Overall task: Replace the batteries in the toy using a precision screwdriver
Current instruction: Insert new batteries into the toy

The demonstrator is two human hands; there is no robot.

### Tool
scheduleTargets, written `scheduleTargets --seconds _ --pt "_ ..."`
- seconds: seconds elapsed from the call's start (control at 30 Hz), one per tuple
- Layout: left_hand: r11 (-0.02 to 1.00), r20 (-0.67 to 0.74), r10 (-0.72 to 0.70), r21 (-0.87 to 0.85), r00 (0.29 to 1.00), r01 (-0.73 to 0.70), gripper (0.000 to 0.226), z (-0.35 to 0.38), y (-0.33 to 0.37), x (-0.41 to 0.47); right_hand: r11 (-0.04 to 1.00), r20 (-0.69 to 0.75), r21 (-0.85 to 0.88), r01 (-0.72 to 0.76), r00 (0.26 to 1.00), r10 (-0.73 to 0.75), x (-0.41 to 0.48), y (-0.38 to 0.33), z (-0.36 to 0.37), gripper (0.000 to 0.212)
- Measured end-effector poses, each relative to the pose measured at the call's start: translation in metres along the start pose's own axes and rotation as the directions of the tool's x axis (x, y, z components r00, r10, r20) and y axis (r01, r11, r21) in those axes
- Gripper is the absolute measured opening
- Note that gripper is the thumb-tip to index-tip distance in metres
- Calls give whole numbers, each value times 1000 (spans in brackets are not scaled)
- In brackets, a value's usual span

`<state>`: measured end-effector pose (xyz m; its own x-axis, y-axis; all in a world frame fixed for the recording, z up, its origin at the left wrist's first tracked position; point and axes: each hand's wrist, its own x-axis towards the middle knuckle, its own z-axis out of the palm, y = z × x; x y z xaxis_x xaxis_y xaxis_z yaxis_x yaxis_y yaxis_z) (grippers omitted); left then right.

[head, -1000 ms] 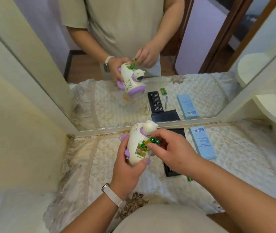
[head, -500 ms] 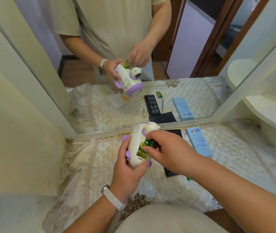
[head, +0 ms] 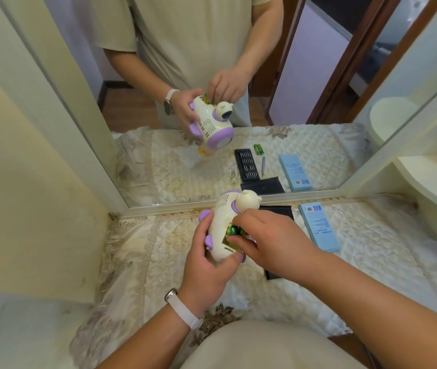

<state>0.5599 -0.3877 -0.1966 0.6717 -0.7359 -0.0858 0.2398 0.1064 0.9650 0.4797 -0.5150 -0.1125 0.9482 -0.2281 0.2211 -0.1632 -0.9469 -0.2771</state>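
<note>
Green battery [head: 233, 230], pinched in the right hand [head: 273, 241], sits at the opened back of the toy [head: 221, 217] that the left hand [head: 206, 270] grips mid-frame: insertion seems underway, and next it needs pressing down flat.

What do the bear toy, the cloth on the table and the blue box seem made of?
The toy looks like moulded plastic: smooth, slightly glossy, with punched speaker holes. The cloth seems quilted fabric with a satin sheen, going by its stitched diamonds and wrinkles. The blue box is probably matte printed card: sharp edges, flat colour.
</note>
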Motion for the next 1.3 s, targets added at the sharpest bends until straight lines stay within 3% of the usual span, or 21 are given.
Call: scheduleTargets --seconds 0.43,0.6,0.8,1.1,1.2,1.3 --pt "996 27 5 91 1000 -7 84 13 1 9 885 83 347 -310 950 300 -21 19 1 28" --pt "975 39 -13 221 999 4 83 26 -8 19 854 107 305 -422 906 409 -55 54 14 24" --pt "949 99 -73 312 992 38 78 54 -19 28 729 194 235 -643 766 613 -119 112 52 40" --pt "887 195 -119 462 973 16 82 95 -40 45 612 275 93 -785 611 742 -183 155 99 47" --pt "857 215 -137 515 967 7 83 103 -46 48 588 344 139 -797 596 726 -188 160 113 49" --pt "843 219 -158 538 963 16 84 107 -50 49 612 394 176 -771 626 674 -189 160 124 46"
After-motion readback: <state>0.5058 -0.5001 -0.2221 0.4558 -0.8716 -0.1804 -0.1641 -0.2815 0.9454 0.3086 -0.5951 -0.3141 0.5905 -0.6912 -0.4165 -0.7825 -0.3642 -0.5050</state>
